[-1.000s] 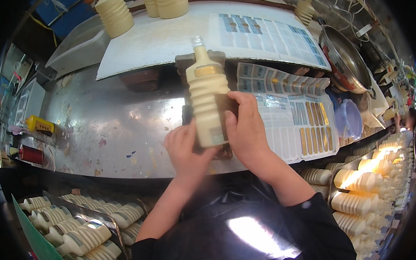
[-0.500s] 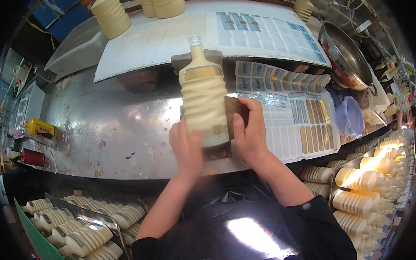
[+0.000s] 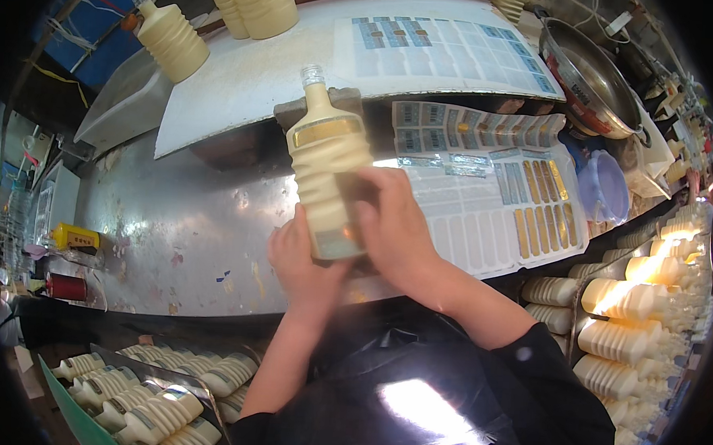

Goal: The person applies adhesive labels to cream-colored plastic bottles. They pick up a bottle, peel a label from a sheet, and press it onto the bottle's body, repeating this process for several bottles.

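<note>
A cream bottle [image 3: 327,169] with a wavy ridged body lies in front of me, its clear neck pointing away. A gold label [image 3: 327,131] crosses its shoulder, and a pale patch marks its lower end. My left hand [image 3: 300,256] grips the lower left side, with its thumb up along the edge. Over the bottle's right side, my right hand [image 3: 393,224] is closed on a flat brown piece [image 3: 356,192], blurred and partly hidden by the fingers. Behind the bottle's shoulder are dark grey support blocks [image 3: 347,101].
Label sheets [image 3: 462,200] with gold and blue strips lie to the right, beside a lilac bucket [image 3: 602,187] and a large metal pan [image 3: 594,82]. More label sheets rest on the white board [image 3: 243,79]. Racks of similar bottles [image 3: 623,297] flank me.
My right hand has moved left with the brown piece, from beside the bottle onto its front. The view has shifted slightly; my left hand remains at the bottle's lower end.
</note>
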Motion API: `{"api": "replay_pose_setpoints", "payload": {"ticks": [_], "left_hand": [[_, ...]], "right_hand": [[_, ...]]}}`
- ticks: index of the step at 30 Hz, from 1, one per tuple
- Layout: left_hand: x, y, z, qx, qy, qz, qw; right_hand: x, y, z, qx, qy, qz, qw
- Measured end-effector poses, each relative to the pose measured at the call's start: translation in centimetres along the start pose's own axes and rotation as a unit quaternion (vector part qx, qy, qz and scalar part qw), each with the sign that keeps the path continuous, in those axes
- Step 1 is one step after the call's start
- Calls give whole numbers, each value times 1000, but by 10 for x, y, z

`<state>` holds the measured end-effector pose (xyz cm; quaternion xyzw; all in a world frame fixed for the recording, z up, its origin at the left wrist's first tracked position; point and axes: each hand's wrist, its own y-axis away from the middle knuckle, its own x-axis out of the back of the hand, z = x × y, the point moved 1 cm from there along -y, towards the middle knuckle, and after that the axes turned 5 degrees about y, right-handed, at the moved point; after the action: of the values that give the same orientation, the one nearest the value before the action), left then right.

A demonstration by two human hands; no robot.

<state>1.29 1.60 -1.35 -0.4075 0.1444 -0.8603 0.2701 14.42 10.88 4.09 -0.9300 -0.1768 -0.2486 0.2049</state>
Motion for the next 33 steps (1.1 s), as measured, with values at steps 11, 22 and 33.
{"api": "replay_pose_setpoints", "payload": {"ticks": [11,22,33], "left_hand": [[-3,3,-11,-6,13,15,1000],[-8,7,-17,34,100,-7,994],[-5,7,-25,17,123,-13,992]], "right_hand": [[1,7,70,72,13,102,992],[16,11,48,87,-16,43,995],[20,38,43,190,69,164,966]]}}
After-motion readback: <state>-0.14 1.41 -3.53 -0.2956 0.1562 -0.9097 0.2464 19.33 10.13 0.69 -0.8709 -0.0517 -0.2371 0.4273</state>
